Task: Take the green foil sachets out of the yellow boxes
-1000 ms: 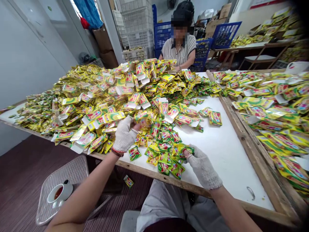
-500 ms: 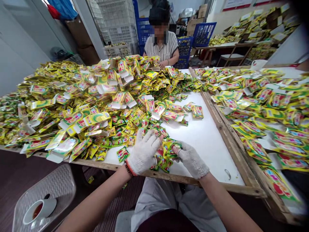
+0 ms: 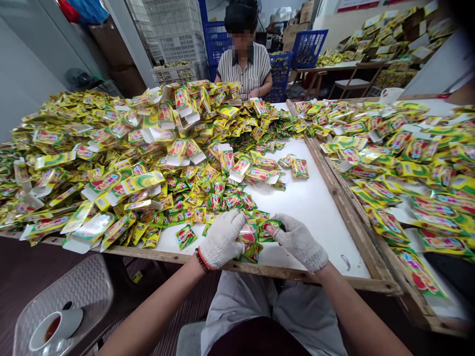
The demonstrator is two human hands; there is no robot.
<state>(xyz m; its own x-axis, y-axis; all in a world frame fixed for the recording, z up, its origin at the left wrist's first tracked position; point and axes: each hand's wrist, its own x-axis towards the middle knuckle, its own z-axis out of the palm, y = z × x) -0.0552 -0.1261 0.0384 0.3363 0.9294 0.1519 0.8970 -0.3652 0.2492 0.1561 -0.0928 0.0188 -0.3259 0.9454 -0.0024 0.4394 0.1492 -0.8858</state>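
Observation:
Both my hands wear white knit gloves and meet near the table's front edge. My left hand (image 3: 221, 238) is curled over a small bunch of yellow-green sachets (image 3: 251, 236). My right hand (image 3: 299, 241) pinches the same bunch from the right side. More loose sachets (image 3: 218, 195) lie just beyond my hands on the white table top (image 3: 315, 207). A big heap of flat yellow cartons (image 3: 111, 148) and sachets covers the left and far part of the table.
A person in a striped shirt (image 3: 245, 69) sits at the table's far end. A second table (image 3: 408, 158) at the right is heaped with cartons. A cup of tea (image 3: 52, 329) stands on a plastic stool at lower left. Crates are stacked behind.
My left hand came down from the pile and joined my right hand on the bunch of sachets. The view shifted left and slightly nearer the table.

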